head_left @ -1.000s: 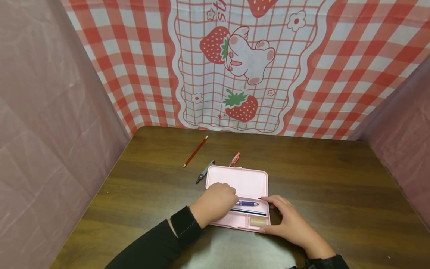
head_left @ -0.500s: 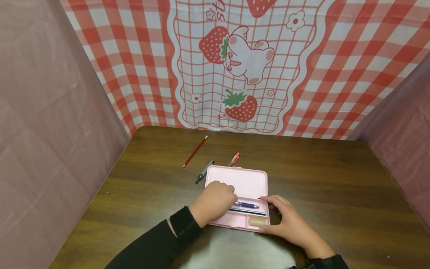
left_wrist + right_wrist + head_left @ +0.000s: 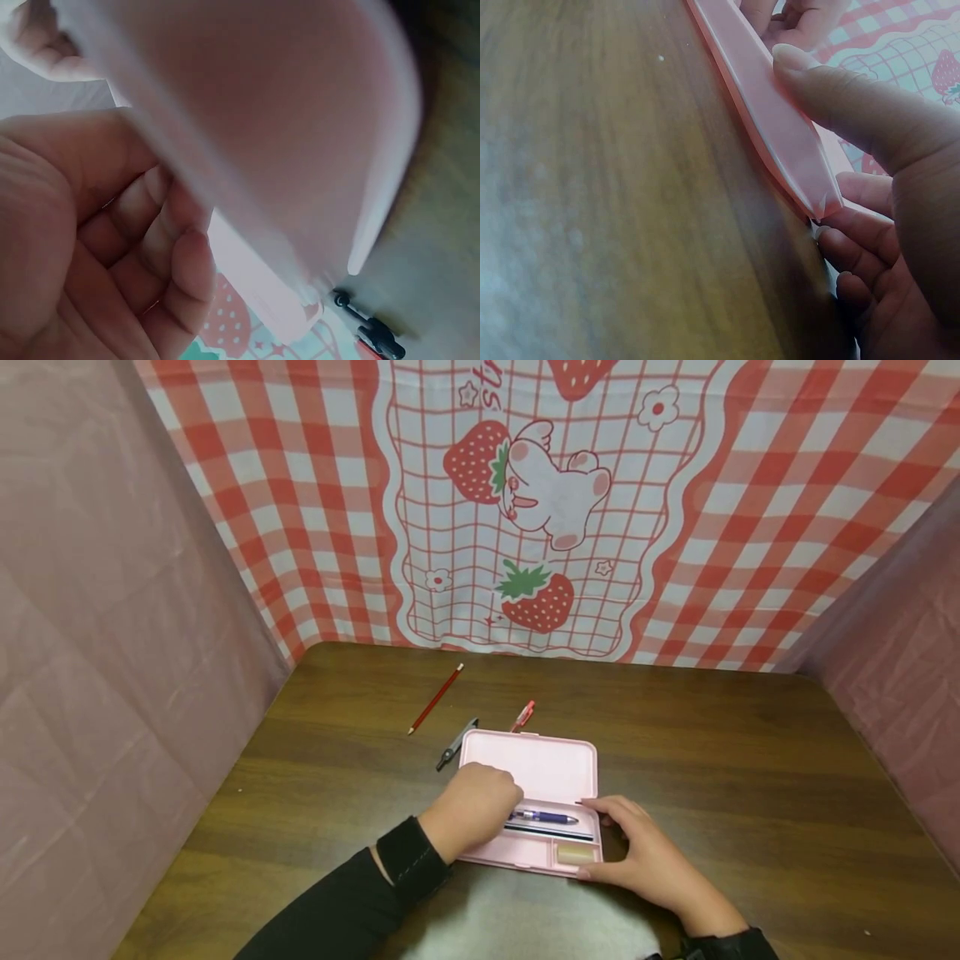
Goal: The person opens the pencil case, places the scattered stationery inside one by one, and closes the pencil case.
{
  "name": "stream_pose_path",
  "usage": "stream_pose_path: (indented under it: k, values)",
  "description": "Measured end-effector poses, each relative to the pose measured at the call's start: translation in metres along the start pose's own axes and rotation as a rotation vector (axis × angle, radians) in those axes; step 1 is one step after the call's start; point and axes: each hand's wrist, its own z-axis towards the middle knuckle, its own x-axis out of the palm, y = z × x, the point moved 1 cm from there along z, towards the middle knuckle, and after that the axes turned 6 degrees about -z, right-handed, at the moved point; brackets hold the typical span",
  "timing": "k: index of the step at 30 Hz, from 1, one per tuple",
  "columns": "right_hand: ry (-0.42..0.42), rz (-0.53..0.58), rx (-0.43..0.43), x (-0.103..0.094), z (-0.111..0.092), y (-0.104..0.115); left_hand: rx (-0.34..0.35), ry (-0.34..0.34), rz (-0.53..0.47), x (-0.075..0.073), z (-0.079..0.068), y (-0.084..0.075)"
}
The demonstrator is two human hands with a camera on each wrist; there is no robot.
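Note:
An open pink pencil case (image 3: 534, 762) lies on the table. Its tray bears a purple pen (image 3: 553, 817), a dark thin strip (image 3: 558, 834) and a beige block (image 3: 575, 855) in a small compartment. My left hand (image 3: 474, 806) is over the tray's left part, beside the pen's left end. In the left wrist view its fingers (image 3: 169, 262) are curled near the case's edge; whether they hold anything is hidden. My right hand (image 3: 647, 853) grips the case's right end, thumb on the near edge, fingers at the far side, as the right wrist view also shows.
Behind the case lie a red pencil (image 3: 437, 699), a grey drawing compass (image 3: 457, 745) and a red pen (image 3: 522, 717) partly hidden by the lid. A checked strawberry cloth (image 3: 337, 527) hangs at the table's back edge, with pale cloths on both sides.
My left hand has slid slightly left, baring more of the purple pen. That pen now lies at a slightly different slant. The right hand and the case have stayed put.

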Motion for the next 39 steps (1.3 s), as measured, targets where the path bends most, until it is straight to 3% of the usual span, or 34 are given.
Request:
stream_pose_path:
  k: [5,9,12,17,20,23,27,32,39]
  values:
    - [-0.003,-0.005,0.005,0.001,0.0,-0.002,-0.01,-0.025,-0.007,-0.002,-0.001,0.005]
    - [0.002,-0.014,0.029,0.001,0.001,-0.003,-0.02,-0.093,-0.051,-0.008,-0.003,0.016]
    - [0.015,-0.014,0.048,0.001,0.002,-0.004,-0.036,-0.149,-0.109,-0.014,-0.006,0.029]
    - [0.037,-0.014,0.062,0.002,0.005,-0.002,-0.123,-0.229,-0.194,-0.015,-0.014,0.055]
    - [0.044,-0.014,0.064,0.004,0.008,-0.001,-0.182,-0.263,-0.209,-0.012,-0.017,0.072]
    - [0.037,-0.008,0.055,0.004,0.01,-0.002,-0.198,-0.282,-0.199,-0.01,-0.017,0.089]
    - [0.014,-0.016,0.019,0.003,0.008,-0.005,-0.208,-0.261,-0.199,-0.009,-0.014,0.107]
    - [0.0,-0.026,-0.003,0.001,0.003,-0.007,-0.226,-0.175,-0.201,-0.002,-0.006,0.122]
    - [0.01,-0.014,0.011,0.002,0.003,-0.006,-0.272,-0.124,-0.113,0.014,0.011,0.151]
